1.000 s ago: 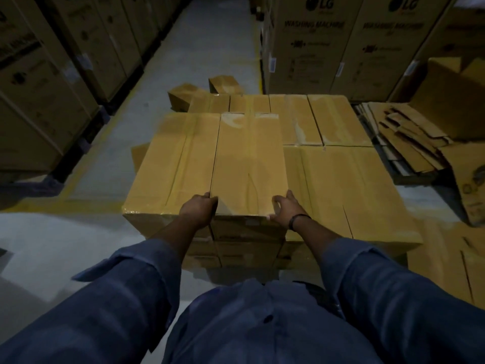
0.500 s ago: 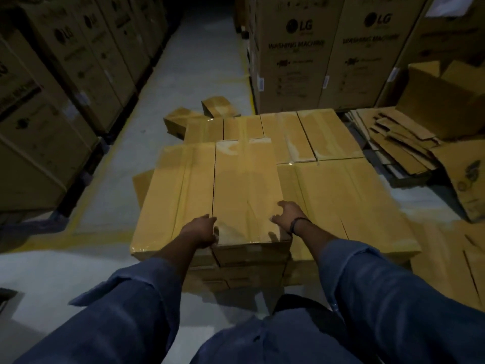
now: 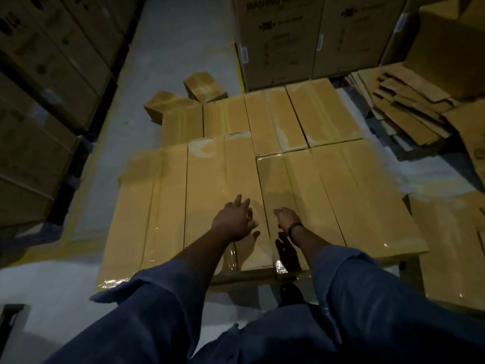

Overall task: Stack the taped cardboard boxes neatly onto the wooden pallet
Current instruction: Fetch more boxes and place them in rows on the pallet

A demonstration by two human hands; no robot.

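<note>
Since the earlier frames, the box (image 3: 223,179) has been set down level with its neighbours, and both hands have been moved from its near corners to above its top. The left hand (image 3: 233,219) is held over it, fingers spread and released. The right hand (image 3: 287,219) is held over the seam to its right, fingers loosely curled, nothing grasped. The box is laid flat in the stack's near row, second from the left, its long axis pointed away from the person. Eight tops are counted, four per row. Two small boxes (image 3: 168,106) are seen on the floor behind.
</note>
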